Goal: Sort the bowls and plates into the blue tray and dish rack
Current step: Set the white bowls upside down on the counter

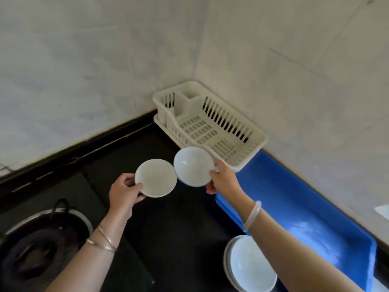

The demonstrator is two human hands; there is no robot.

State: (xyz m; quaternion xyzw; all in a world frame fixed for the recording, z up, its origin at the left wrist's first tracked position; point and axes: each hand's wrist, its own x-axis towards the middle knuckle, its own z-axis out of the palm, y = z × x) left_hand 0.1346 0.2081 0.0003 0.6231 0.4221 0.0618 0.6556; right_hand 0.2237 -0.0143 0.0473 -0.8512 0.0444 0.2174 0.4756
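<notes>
- Nearest, at the bottom edge, a stack of white bowls and plates [250,268] waits on the dark counter [172,228], just beside the blue tray [294,207].
- To the left, a black wok [35,245] sits on the stove, well apart from the dishes.
- The left hand [124,192] is closed on the near rim of a small white plate [155,178], thumb on top, fingers beneath.
- The right hand [223,180] pinches the rim of a white bowl [193,166], tilted so its inside shows; bowl and plate nearly touch.
- Both look stiff, glossy and breakable, likely light; a rim pinch suits them, set down gently.
- Farthest, the cream dish rack [210,125] stands with nothing in it in the wall corner, its near end against the tray.
</notes>
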